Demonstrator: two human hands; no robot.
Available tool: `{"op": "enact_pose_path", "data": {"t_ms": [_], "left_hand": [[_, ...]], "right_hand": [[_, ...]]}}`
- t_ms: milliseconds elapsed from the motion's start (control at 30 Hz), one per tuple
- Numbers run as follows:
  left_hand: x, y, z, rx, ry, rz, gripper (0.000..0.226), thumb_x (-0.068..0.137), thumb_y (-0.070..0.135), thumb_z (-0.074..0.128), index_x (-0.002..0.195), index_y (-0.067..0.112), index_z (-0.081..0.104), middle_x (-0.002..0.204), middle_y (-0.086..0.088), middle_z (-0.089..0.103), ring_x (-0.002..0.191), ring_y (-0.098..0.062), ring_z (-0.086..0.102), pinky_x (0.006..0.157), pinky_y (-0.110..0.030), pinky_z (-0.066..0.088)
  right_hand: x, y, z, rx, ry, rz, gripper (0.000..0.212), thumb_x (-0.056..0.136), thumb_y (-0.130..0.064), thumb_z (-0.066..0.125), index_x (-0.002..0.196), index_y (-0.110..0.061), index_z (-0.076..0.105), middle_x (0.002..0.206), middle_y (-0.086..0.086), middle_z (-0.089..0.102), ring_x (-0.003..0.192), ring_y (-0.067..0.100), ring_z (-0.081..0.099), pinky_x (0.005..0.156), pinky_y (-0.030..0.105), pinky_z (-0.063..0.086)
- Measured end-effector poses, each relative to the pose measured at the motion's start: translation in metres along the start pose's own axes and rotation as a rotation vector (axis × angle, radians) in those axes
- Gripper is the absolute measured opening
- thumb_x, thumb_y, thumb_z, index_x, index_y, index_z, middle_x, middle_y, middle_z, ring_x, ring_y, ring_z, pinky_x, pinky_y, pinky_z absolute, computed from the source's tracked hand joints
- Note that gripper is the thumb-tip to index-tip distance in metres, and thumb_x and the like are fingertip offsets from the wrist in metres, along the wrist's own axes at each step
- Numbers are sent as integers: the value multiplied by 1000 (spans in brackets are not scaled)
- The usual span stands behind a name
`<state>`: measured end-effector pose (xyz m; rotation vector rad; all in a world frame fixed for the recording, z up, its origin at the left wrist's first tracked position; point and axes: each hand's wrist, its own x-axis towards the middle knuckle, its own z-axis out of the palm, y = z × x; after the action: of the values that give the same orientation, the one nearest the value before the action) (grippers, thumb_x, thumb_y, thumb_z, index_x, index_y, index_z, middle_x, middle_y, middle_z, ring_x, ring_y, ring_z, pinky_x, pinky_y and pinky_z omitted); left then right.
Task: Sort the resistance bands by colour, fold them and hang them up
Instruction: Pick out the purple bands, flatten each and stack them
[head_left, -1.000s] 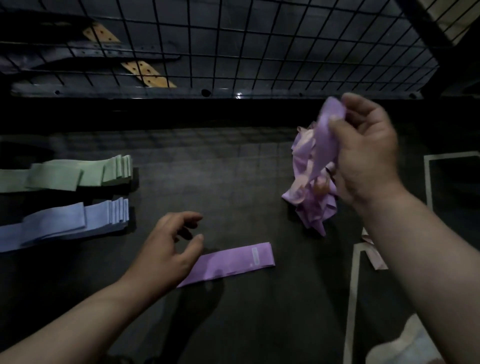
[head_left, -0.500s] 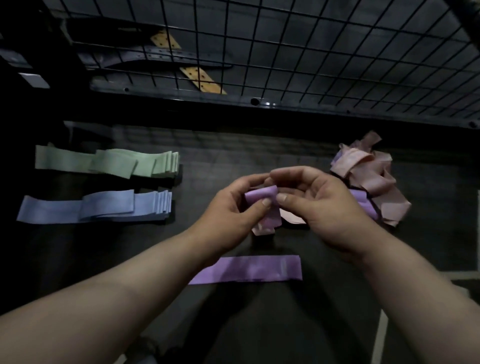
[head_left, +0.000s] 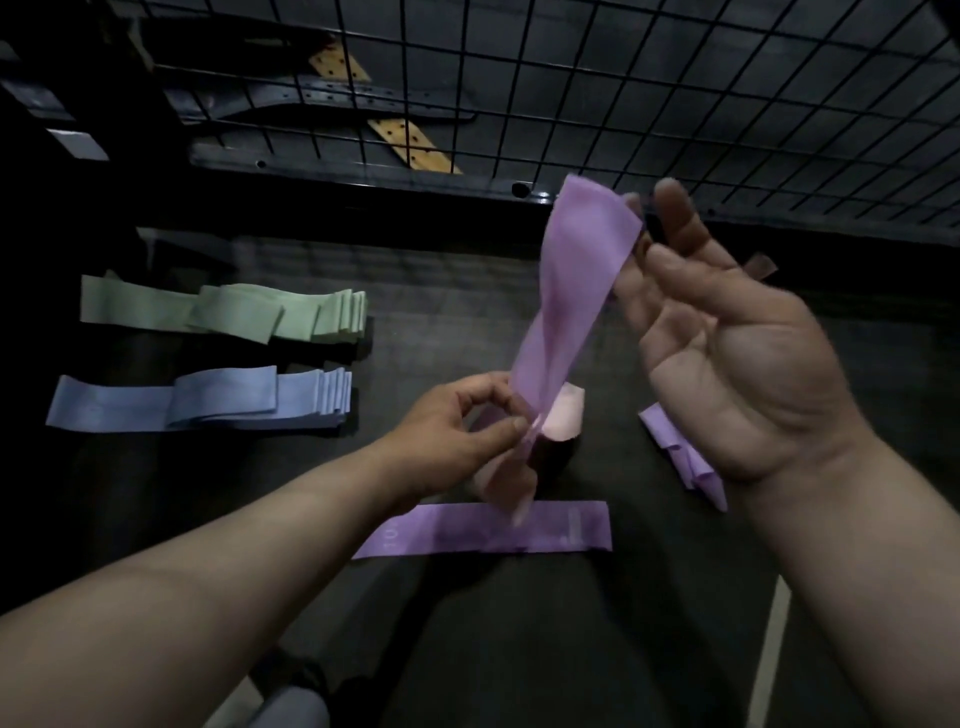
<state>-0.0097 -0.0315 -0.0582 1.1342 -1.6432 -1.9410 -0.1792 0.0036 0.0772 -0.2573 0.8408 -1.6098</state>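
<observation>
A purple band (head_left: 566, 291) is stretched upright between my hands above the dark floor. My left hand (head_left: 462, 431) pinches its lower end between thumb and fingers; a pale pink band (head_left: 563, 415) hangs bunched at that same spot. My right hand (head_left: 727, 353) is raised, palm toward me, and its fingertips hold the band's upper end. A flat folded purple band (head_left: 488, 532) lies below the hands. More purple bands (head_left: 680, 457) show under my right wrist. A stack of green bands (head_left: 234, 312) and a stack of blue bands (head_left: 208, 400) lie at the left.
A black wire grid panel (head_left: 623, 93) stands across the back. Behind it lie dark perforated metal bars (head_left: 332, 98) and a yellow perforated strip (head_left: 400, 130). A white line (head_left: 769, 654) runs on the floor at lower right.
The hands were close together working a bunched purple band; now my right hand has risen and the band is drawn out long between both hands.
</observation>
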Motion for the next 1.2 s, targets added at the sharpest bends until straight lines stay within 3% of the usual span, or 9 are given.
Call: {"op": "enact_pose_path", "data": {"t_ms": [133, 267, 333, 433, 567, 800, 933, 1033, 1200], "left_hand": [[6, 1, -4, -112, 44, -8, 18, 91, 1, 63, 99, 17, 58, 95, 5, 68, 88, -6, 64, 82, -25, 52], [8, -6, -16, -41, 73, -14, 69, 80, -7, 70, 113, 48, 46, 104, -7, 63, 96, -18, 65, 81, -33, 56], [10, -9, -18, 1, 113, -2, 76, 80, -7, 70, 123, 47, 38, 100, -10, 65, 92, -20, 66, 80, -34, 57], [14, -9, -18, 58, 168, -50, 57, 85, -1, 68, 128, 31, 48, 106, -8, 65, 97, -20, 67, 81, -35, 59], [25, -10, -18, 364, 289, -40, 19, 91, 6, 55, 102, 17, 67, 109, -6, 55, 95, -20, 59, 76, -22, 46], [25, 20, -9, -119, 256, -44, 22, 93, -1, 50, 97, 20, 55, 86, -7, 62, 75, -21, 57, 59, -32, 47], [26, 43, 1, -359, 193, -111, 29, 99, -2, 33, 114, 14, 52, 98, -15, 65, 80, -26, 64, 63, -34, 56], [28, 49, 7, -434, 144, -79, 32, 99, -2, 32, 107, 14, 58, 99, -15, 69, 84, -26, 67, 68, -36, 57], [30, 48, 7, -454, 65, -43, 24, 99, -1, 41, 105, 12, 61, 99, -14, 72, 85, -27, 70, 69, -37, 58]], "right_hand": [[13, -12, -6, 94, -74, -8, 35, 81, 9, 50, 111, -6, 60, 105, 14, 67, 109, 23, 66, 103, 39, 49], [23, -32, -17, 189, -57, -28, 32, 81, 7, 55, 109, -7, 61, 109, 13, 59, 112, 24, 61, 107, 51, 43], [25, -40, -24, 219, -11, -60, 32, 80, 8, 56, 109, -6, 61, 103, 13, 63, 105, 26, 65, 103, 54, 46], [23, -48, -32, 173, 19, -91, 34, 80, 6, 56, 109, -9, 62, 99, 9, 67, 103, 24, 68, 98, 55, 49], [20, -43, -43, 41, 37, -42, 34, 78, 5, 58, 107, -13, 61, 108, 5, 65, 124, 19, 59, 101, 49, 49], [19, 2, -51, -319, 196, -29, 46, 61, 4, 69, 102, -14, 65, 95, 1, 67, 92, 11, 66, 80, 23, 56], [14, 28, -65, -1046, 231, 74, 32, 81, -10, 74, 109, -24, 67, 109, -1, 68, 100, 14, 65, 72, 25, 54], [17, 40, -69, -1111, 258, 323, 20, 98, -20, 55, 116, -19, 64, 102, 3, 69, 90, 18, 67, 67, 29, 56], [23, 54, -79, -1360, -51, 455, 33, 95, -9, 60, 122, -26, 62, 101, -1, 73, 91, 15, 69, 76, 27, 57]]}}
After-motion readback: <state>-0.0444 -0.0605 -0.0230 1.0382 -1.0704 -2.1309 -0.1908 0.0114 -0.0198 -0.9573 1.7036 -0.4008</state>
